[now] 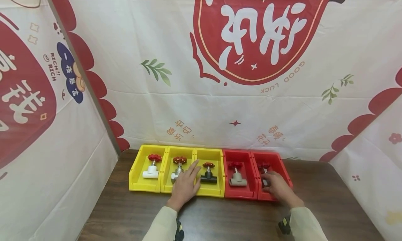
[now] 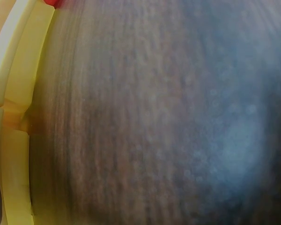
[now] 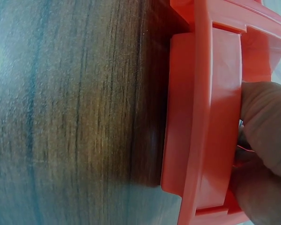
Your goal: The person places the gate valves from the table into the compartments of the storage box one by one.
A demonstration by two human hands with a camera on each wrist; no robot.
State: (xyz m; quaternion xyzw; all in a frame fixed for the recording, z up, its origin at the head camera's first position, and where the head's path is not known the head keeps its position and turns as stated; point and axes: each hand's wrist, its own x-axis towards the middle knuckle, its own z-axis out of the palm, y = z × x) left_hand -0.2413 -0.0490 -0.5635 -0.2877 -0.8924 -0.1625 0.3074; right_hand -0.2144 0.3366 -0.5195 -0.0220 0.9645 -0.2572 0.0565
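Note:
My right hand (image 1: 277, 188) reaches into the rightmost red bin (image 1: 284, 167) and grips a metal valve (image 1: 265, 170) with a red handwheel, partly hidden by the fingers. In the right wrist view the thumb and fingers (image 3: 267, 126) bend over the bin's front wall. My left hand (image 1: 185, 186), fingers extended, lies over the divider between the second and third yellow bins. Beside it are a silver valve (image 1: 174, 176), partly covered, and a black valve (image 1: 208, 177). The left wrist view shows only bin edges and tabletop.
A white valve (image 1: 150, 172) lies in the leftmost yellow bin (image 1: 135, 181), and a grey valve (image 1: 237, 180) in the other red bin (image 1: 240, 195). The joined bins stand on a dark wooden table (image 1: 232, 220), with a printed cloth (image 1: 213, 112) hanging behind.

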